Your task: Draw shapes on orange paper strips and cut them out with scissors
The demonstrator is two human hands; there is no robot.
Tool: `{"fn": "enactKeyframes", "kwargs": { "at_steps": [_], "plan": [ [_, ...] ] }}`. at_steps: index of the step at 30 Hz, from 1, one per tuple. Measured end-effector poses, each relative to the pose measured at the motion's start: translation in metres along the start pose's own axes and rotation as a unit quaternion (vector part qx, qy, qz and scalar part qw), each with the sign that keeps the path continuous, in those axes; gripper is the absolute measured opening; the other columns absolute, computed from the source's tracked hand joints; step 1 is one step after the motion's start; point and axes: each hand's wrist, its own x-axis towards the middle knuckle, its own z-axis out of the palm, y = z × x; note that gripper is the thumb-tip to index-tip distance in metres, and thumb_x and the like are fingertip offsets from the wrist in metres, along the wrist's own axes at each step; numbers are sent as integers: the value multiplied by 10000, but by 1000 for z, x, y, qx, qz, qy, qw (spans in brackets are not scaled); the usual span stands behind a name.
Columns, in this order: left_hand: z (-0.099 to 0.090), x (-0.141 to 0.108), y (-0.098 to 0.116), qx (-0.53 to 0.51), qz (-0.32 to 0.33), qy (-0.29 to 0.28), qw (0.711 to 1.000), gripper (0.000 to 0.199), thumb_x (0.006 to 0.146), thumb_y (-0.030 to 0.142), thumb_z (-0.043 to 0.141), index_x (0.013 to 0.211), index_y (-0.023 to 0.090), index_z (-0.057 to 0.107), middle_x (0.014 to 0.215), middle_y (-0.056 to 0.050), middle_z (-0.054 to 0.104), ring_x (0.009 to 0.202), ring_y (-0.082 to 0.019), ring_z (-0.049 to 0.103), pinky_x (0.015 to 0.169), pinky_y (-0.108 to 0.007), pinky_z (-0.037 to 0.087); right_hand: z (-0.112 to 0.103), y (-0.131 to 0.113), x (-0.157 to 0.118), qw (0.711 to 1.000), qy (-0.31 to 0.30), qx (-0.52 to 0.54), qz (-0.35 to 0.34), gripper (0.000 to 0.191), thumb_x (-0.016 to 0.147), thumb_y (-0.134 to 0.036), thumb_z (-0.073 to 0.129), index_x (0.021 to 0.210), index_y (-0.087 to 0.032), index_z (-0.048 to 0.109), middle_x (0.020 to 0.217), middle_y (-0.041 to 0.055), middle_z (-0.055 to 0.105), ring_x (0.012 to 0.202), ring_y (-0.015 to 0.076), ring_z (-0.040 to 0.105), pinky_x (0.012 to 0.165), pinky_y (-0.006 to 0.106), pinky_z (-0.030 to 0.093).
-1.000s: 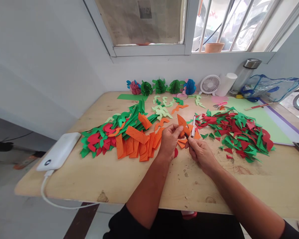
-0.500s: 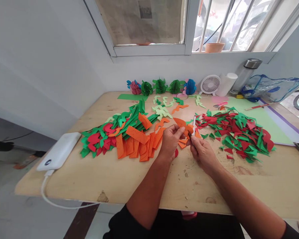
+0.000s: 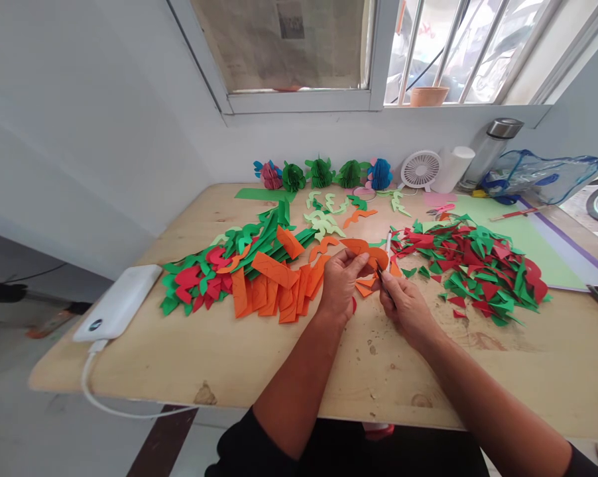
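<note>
My left hand pinches a wavy-edged piece of orange paper between thumb and fingers. Close beside it, my right hand is closed on scissors, whose dark blades meet the paper's right end; the handles are hidden in the fingers. Just beyond the right hand a white pen points away from me. Left of my hands lie orange paper rectangles with drawn lines, overlapping green paper strips. A few orange offcuts rest beneath my hands.
A heap of red and green paper scraps covers the right side. Red and green cutouts lie at left, near a white power bank with a cable. Along the wall stand paper honeycomb figures, a small fan and a bottle.
The orange paper has turned slightly in my left hand, its curved right end now showing more fully above the blades. Both hands have stayed nearly in place.
</note>
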Motion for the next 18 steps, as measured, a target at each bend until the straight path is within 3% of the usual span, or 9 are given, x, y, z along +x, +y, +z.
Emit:
{"fn": "enactKeyframes", "kwargs": {
  "at_steps": [10, 18],
  "plan": [
    [0, 2, -1, -26, -6, -4, 1000, 258, 599, 273, 760, 618, 170, 524, 502, 53, 545, 489, -67, 506, 577, -216, 424, 0, 0, -1, 1000, -13, -2, 4, 570, 719, -737, 571, 542, -218, 414, 400, -93, 265, 371, 53, 169, 356, 218, 132],
    [1, 0, 1, -47, -36, 10, 998, 251, 559, 286, 799, 664, 140, 622, 581, -7, 643, 547, -100, 590, 639, -249, 481, -1, 2, 0, 1000, 7, 20, 0, 533, 713, -711, 604, 703, -180, 565, 412, -96, 323, 364, 55, 196, 351, 214, 139]
  ]
}}
